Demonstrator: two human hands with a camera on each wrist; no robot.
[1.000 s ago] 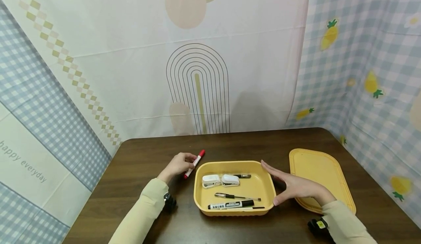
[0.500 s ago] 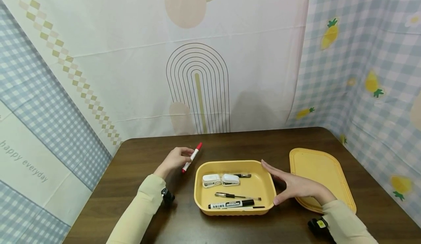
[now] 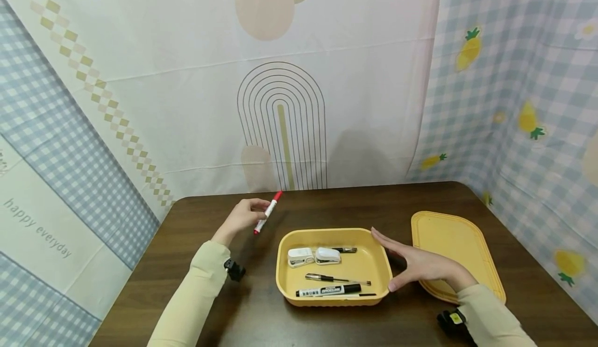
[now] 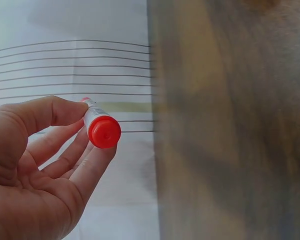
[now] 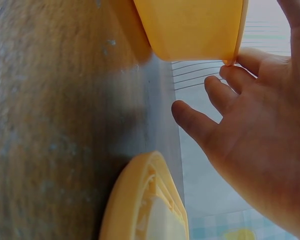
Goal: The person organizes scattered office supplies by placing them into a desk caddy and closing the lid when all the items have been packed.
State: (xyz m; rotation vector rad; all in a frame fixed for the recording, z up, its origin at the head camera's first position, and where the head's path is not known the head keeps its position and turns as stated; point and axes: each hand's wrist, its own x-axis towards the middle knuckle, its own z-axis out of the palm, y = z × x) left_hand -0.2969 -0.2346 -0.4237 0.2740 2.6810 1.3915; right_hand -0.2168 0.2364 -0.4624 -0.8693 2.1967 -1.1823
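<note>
In the head view my left hand (image 3: 240, 217) pinches a red-capped marker (image 3: 268, 213) with a white barrel, tilted above the table left of the yellow box (image 3: 371, 271). The left wrist view shows the marker's red end (image 4: 106, 134) between thumb and fingers. My right hand (image 3: 422, 264) spreads thumb and fingers across the box's right end, their tips at its rim. Seen from the right wrist, the fingers are fairly straight beside the box wall (image 5: 195, 30). Inside lie two small white staplers (image 3: 300, 257), a black whiteboard marker (image 3: 329, 290) and pens (image 3: 337, 279).
A yellow lid (image 3: 455, 251) lies on the dark wood table (image 3: 210, 217), right of the box and partly behind my right forearm. A patterned cloth (image 3: 196, 103) hangs at the table's back edge and along both sides.
My left hand has carried the red marker away from the box, up and to the left in the head view. The right hand and the box have stayed put.
</note>
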